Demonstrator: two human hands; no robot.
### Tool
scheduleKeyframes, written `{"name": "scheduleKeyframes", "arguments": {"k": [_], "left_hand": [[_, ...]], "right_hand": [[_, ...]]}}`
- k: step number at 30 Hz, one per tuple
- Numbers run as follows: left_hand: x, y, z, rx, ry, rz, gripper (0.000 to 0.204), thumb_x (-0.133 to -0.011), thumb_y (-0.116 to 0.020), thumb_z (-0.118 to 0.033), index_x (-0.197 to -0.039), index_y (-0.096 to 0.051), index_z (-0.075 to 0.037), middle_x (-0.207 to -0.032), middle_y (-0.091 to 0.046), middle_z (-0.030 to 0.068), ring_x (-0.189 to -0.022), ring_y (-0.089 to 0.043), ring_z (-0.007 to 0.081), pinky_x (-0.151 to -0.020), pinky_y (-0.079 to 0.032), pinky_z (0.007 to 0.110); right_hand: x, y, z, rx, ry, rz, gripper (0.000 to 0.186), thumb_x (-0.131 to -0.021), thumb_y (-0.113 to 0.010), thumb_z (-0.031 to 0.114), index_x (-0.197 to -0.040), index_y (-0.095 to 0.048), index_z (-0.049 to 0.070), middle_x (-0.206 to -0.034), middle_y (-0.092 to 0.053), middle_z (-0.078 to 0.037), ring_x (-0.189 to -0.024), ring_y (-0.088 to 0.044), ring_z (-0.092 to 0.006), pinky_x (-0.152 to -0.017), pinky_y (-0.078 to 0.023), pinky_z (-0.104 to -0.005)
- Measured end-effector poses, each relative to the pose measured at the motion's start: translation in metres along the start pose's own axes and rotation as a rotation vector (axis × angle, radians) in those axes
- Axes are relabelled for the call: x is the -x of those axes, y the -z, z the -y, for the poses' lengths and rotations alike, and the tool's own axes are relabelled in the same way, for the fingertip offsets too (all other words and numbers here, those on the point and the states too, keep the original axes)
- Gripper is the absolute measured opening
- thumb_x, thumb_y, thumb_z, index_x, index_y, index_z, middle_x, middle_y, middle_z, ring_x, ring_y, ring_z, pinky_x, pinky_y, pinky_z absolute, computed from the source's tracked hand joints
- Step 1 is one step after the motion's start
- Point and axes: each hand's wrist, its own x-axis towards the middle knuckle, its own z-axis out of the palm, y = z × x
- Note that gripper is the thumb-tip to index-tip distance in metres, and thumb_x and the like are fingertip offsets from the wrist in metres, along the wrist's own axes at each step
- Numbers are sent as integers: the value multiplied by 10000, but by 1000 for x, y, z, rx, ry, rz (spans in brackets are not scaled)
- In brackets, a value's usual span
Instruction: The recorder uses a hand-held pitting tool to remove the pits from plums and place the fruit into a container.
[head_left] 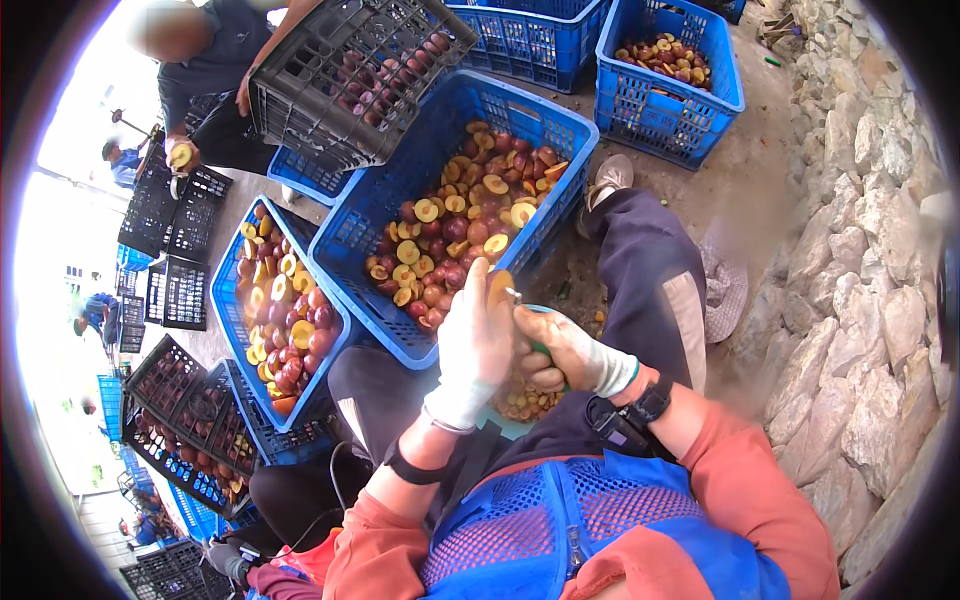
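My left hand [468, 335], in a white glove, is closed around a halved plum [499, 284] with its orange flesh showing. Beside it my gloved right hand [572, 350] grips a small green-handled tool [541, 348], whose metal tip reaches the fruit; its exact kind is hard to make out. Below both hands, between my legs, sits a pale green basin [507, 429] with many plum pits [527, 402] in it. Just beyond my hands stands a large blue crate [340, 245] of halved plums [440, 225].
A second blue crate [222, 300] of cut plums stands at left. Another person's hands hold a black crate [300, 100] of whole plums and a plum half [181, 156]. More blue crates [655, 125] are at the back; a stone wall [860, 300] runs along the right.
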Motion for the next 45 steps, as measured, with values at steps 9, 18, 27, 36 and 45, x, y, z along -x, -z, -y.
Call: {"name": "scheduleKeyframes", "arguments": {"k": [9,18,27,36,45], "left_hand": [[-21,21,2,195,87,374,520,-901,-605,-83,-1411,-526,-20,-1047,-701,112,-706,-660,148,-631,-522,268],[-68,69,-10,395,220,1125,636,-863,-768,-186,-1432,-538,-17,-904,-666,11,-647,-615,82,-536,-453,192],[-71,67,9,501,311,1118,617,-850,-760,-167,-1407,-555,-2,-918,-676,17,-618,-611,95,-525,-462,223],[-10,22,9,891,202,435,555,-906,-703,-184,-1418,-550,-36,-1122,-696,46,-902,-644,93,-745,-512,223],[-51,66,-9,504,240,1014,494,-862,-757,-147,-1333,-643,-50,-907,-723,31,-589,-596,54,-475,-421,177]], "right_hand": [[14,7,14,325,-2,-8,498,-1075,-400,536,-807,-481,124,-587,-302,79,-435,-247,-34,-402,-182,-244],[26,18,28,281,-207,315,495,-1066,-434,532,-752,-456,149,-598,-291,110,-449,-228,-11,-395,-150,-229],[24,7,24,269,-174,254,478,-1075,-426,511,-782,-483,138,-584,-328,93,-434,-267,-21,-395,-190,-227],[29,-8,13,75,-62,93,488,-1050,-434,573,-829,-474,140,-582,-300,84,-415,-246,-44,-376,-194,-234],[38,3,19,411,-187,196,478,-1078,-437,473,-739,-467,138,-579,-304,103,-454,-288,-24,-423,-204,-228]]}}
